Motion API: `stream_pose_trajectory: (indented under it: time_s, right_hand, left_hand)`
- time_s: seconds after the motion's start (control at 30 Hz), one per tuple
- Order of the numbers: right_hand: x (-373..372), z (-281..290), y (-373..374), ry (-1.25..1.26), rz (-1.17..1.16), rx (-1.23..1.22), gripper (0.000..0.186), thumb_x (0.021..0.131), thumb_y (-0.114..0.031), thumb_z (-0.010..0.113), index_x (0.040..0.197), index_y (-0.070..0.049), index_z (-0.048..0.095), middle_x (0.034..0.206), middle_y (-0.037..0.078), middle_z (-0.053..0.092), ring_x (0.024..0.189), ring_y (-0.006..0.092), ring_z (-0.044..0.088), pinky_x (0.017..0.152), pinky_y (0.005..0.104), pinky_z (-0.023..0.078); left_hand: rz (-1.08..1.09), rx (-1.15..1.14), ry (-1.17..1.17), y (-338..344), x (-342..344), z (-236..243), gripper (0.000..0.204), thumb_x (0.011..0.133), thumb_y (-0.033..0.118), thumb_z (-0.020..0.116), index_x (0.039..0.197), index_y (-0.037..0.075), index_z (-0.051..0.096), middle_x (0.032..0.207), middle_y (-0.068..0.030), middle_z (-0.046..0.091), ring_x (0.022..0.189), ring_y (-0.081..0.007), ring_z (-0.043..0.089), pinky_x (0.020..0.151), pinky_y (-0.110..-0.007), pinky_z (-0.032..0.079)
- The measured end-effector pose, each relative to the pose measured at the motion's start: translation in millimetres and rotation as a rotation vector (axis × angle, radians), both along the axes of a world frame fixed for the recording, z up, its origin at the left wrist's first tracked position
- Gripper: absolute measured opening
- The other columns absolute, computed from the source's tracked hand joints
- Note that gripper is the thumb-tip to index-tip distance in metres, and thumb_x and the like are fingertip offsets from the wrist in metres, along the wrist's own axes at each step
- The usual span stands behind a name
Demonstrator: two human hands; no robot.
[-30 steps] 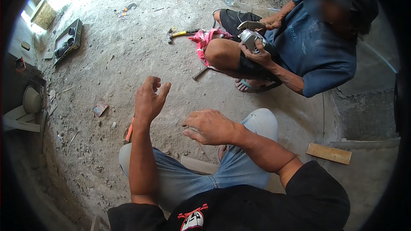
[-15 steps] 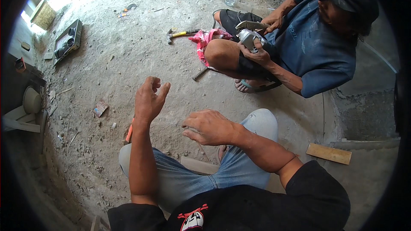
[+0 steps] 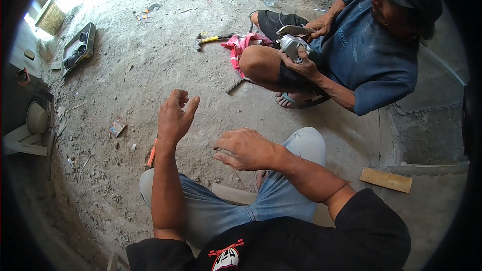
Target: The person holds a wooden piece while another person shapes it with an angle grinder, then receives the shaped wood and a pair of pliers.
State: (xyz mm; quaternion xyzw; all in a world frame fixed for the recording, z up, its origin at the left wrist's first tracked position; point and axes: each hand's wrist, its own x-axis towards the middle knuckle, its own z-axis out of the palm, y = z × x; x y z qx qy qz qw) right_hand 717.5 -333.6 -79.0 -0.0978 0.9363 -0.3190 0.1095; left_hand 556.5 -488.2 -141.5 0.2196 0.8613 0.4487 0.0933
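Dusty floor (image 3: 135, 65) spreads past the left hand (image 3: 176, 114), loosely uncurled, toward a hammer (image 3: 213, 39); the right hand (image 3: 246, 149) hangs slack, thumb apart. An orange handle (image 3: 151, 155) shows beside the left forearm (image 3: 167, 190). Lettering (image 3: 343, 36) marks a co-worker's shirt (image 3: 376, 78).

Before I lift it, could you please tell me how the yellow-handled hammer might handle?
The hammer will probably feel head-heavy, given its metal-looking head. Its straight handle looks stiff. Lying flat, it seems unlikely to roll.
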Motion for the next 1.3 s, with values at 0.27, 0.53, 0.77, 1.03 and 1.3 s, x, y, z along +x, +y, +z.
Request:
stream_pose_trajectory:
  time_s: [0.27, 0.53, 0.77, 1.03, 1.3]
  right_hand:
    - [-0.5, 0.7, 1.1, -0.048, 0.022, 0.033, 0.029, 0.092, -0.029, 0.069, 0.109, -0.005, 0.07, 0.096, 0.015, 0.068, 0.093, 0.0362, 0.068, 0.084, 0.0465, 0.053]
    - [0.0, 1.5, 1.4, -0.047, 0.011, 0.041, 0.03, 0.092, -0.03, 0.07, 0.108, -0.005, 0.07, 0.095, 0.016, 0.067, 0.093, 0.0368, 0.068, 0.084, 0.0464, 0.053]
    - [0.2, 1.8, 1.9, -0.05, 0.023, 0.048, 0.031, 0.092, -0.03, 0.07, 0.11, -0.005, 0.069, 0.096, 0.016, 0.067, 0.093, 0.0367, 0.068, 0.084, 0.0464, 0.053]
    - [1.2, -1.4, 0.7, 0.021, 0.001, -0.021, 0.025, 0.091, -0.028, 0.069, 0.094, -0.003, 0.069, 0.09, 0.019, 0.067, 0.088, 0.0401, 0.069, 0.081, 0.0503, 0.055]
    - [0.4, 2.8, 0.8, -0.059, 0.026, 0.049, 0.03, 0.092, -0.03, 0.07, 0.11, -0.006, 0.07, 0.097, 0.015, 0.067, 0.095, 0.036, 0.067, 0.086, 0.0464, 0.052]
  left_hand:
    - [-0.009, 0.008, 0.006, 0.2, -0.4, 1.1, 0.042, 0.091, 0.034, 0.075, 0.107, -0.004, 0.064, 0.098, -0.02, 0.073, 0.085, -0.0303, 0.071, 0.074, -0.04, 0.057]
    - [0.006, 0.012, -0.013, 2.3, 1.5, 2.0, 0.039, 0.091, 0.029, 0.076, 0.109, -0.004, 0.065, 0.095, -0.0171, 0.073, 0.085, -0.0227, 0.069, 0.075, -0.037, 0.054]
    - [0.002, 0.011, -0.015, 2.2, 1.7, 2.5, 0.04, 0.091, 0.03, 0.076, 0.11, -0.004, 0.065, 0.095, -0.0173, 0.073, 0.085, -0.0226, 0.069, 0.075, -0.036, 0.054]
    - [0.002, 0.012, 0.03, 0.9, 1.7, 1.2, 0.04, 0.091, 0.033, 0.076, 0.107, -0.002, 0.065, 0.095, -0.0197, 0.073, 0.084, -0.0299, 0.071, 0.075, -0.041, 0.057]
    - [-0.004, 0.022, 0.014, 1.8, 2.6, 4.9, 0.042, 0.091, 0.033, 0.075, 0.107, -0.004, 0.065, 0.097, -0.0209, 0.073, 0.086, -0.0308, 0.072, 0.076, -0.041, 0.058]
